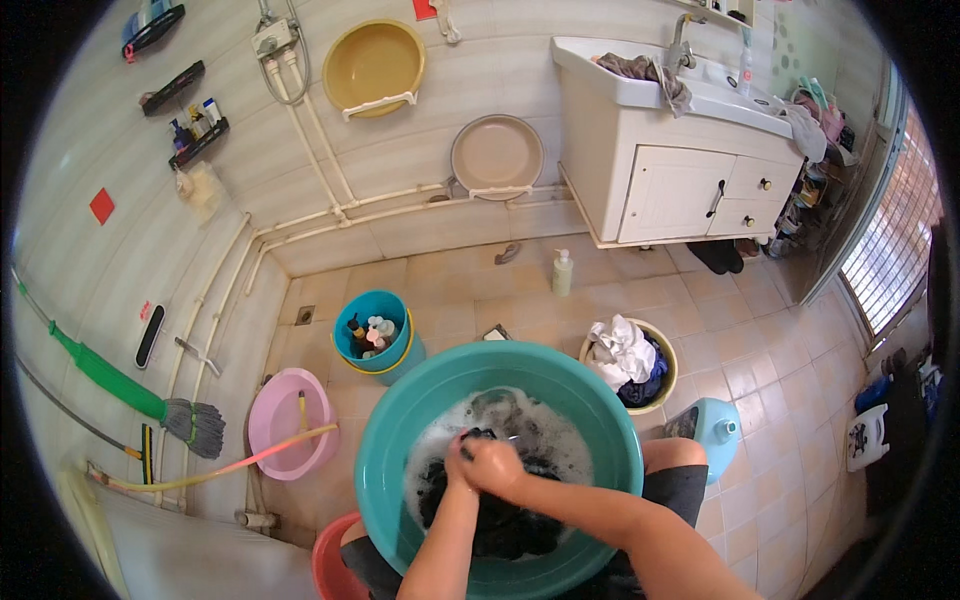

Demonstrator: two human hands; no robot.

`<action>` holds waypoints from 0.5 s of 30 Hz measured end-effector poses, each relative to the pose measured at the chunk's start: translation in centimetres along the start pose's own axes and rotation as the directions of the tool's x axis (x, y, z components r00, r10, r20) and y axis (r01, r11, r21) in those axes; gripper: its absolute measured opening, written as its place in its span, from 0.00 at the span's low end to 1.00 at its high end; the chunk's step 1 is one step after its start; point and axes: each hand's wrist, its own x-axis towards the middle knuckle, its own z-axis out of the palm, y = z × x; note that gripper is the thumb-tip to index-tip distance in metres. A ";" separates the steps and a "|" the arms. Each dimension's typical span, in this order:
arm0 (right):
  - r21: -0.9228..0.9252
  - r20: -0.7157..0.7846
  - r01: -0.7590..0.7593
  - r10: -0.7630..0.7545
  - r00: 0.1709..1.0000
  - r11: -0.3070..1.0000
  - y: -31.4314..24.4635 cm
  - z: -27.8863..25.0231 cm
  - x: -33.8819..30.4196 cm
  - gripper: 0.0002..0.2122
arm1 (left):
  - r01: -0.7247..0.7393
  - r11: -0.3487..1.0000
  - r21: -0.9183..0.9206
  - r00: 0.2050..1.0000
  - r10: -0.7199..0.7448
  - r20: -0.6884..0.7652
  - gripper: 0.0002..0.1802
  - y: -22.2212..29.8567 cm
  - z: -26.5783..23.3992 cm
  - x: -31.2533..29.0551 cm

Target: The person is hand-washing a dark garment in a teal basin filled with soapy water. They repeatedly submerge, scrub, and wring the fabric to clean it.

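A large teal basin [375, 440] stands between my knees, with foamy water [560, 440] in it. Dark, wet clothing [515, 525] lies bunched in the water. Over the middle of the basin my left hand [460, 460] and my right hand [493, 468] are pressed together. Both are closed on a bunched part of the dark clothing, and a bit of it pokes out above the fingers. The right hand partly covers the left, so some left fingers are hidden.
A blue bucket of bottles [390, 370], a pink basin [290, 425] with a hose [230, 465], and a red basin [335, 565] stand left. Right are a laundry basin [665, 395] and blue jug [715, 435]. A pump bottle [562, 273] stands before the sink cabinet [675, 195].
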 end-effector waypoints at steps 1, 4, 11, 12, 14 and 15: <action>0.066 0.002 0.122 -0.123 0.992 0.990 -0.8 0.3 -0.8 0.14 | -0.030 0.999 -0.033 0.997 0.032 0.069 0.15 0.3 -0.3 -0.8; 0.031 0.021 -0.009 0.009 1.000 0.999 -0.6 -0.2 0.0 0.13 | -0.132 0.989 0.072 0.988 0.137 -0.069 0.15 0.3 -1.7 0.0; -0.038 -0.105 -0.449 0.443 0.890 0.893 8.1 -1.6 1.4 0.21 | -0.259 0.839 0.478 0.831 0.446 -0.332 0.21 1.9 3.0 -2.4; -0.301 0.041 -0.363 0.392 0.919 0.882 7.8 -1.2 1.1 0.21 | -0.264 0.825 0.499 0.819 0.465 -0.336 0.22 2.1 1.1 -1.9; -0.271 0.135 -0.300 0.345 0.929 0.915 8.9 -0.1 0.8 0.21 | -0.200 0.824 0.530 0.826 0.433 -0.361 0.25 2.0 1.6 -2.4; -0.255 0.180 -0.271 0.320 0.930 0.928 9.5 0.3 0.8 0.21 | -0.156 0.826 0.542 0.813 0.419 -0.405 0.26 1.6 1.7 -2.1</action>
